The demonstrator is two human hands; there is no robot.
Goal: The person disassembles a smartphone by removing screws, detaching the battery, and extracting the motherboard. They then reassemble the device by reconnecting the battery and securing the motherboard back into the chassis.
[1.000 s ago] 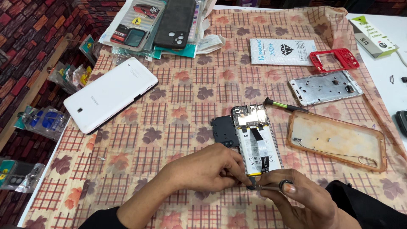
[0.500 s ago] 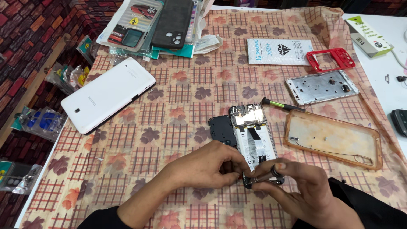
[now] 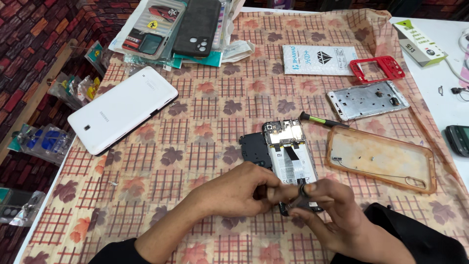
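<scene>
In the head view, the lower end of the opened phone (image 3: 289, 156) is hidden behind the person's fingers, so what the fingertips pinch there cannot be made out; only a small dark part shows between them. The left hand (image 3: 234, 191) comes in from the lower left and curls over that near end, fingers bent and pressed together on the small part. The right hand (image 3: 332, 210), wearing a ring, meets it from the lower right, thumb and forefinger closed on the same spot. Both forearms are cut off by the bottom edge. The phone lies back-up and coverless on the patterned cloth (image 3: 205, 122), its long axis running away from the person, camera end far, tilted slightly left. A dark cover piece (image 3: 255, 149) lies touching its left side. A screwdriver (image 3: 321, 120) rests just beyond its top right corner, a clear orange-tinted case (image 3: 381, 159) to the right, and a white tablet (image 3: 122, 108) well apart at left.
</scene>
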